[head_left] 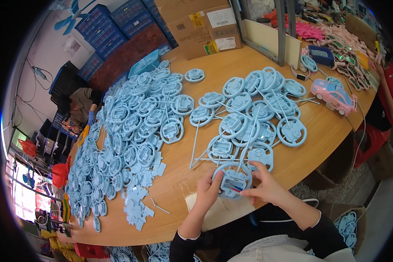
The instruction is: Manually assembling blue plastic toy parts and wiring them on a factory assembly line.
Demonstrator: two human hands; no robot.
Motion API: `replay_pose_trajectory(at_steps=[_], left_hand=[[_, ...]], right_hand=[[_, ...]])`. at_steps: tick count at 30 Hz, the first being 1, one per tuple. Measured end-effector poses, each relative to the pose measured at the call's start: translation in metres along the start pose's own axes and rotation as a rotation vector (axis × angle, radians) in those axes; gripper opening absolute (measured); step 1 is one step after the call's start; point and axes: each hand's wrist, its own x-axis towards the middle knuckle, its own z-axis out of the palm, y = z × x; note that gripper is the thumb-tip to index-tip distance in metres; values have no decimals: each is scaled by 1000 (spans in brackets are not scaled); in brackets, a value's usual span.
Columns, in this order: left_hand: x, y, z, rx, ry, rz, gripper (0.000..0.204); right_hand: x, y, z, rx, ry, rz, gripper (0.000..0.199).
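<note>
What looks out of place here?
A thin, bent, pale strip lies alone beside scattered flat blue squares; the pink-and-blue toy car also stands out, unlike the round blue plastic wheels nearby.

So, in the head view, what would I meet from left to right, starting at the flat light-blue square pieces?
Flat light-blue square pieces, left hand, round light-blue plastic wheel between the hands, right hand, pink-and-blue toy car.

Pale wall, brt window at L, wood tbl.
</note>
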Motion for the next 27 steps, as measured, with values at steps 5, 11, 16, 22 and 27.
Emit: replay_pose_trajectory(at_steps=[5, 11, 16, 22, 27], left_hand=[[0, -1, 1, -20, -22, -13, 24], [-2, -5, 5, 91, -33, 33, 24], [-2, -11, 6, 175, -33, 27, 23], [-5, -2, 8, 126, -36, -72, 21], [-5, -1, 4, 38, -60, -140, 22]], right_hand=[[1, 4, -8, 9, -14, 38, 85], [3, -2, 0, 85, -16, 23, 73], [10, 8, -6, 192, -96, 154, 48], [14, 13, -5, 268, -140, 293, 30], [22, 20, -4, 316, -207, 322, 26]])
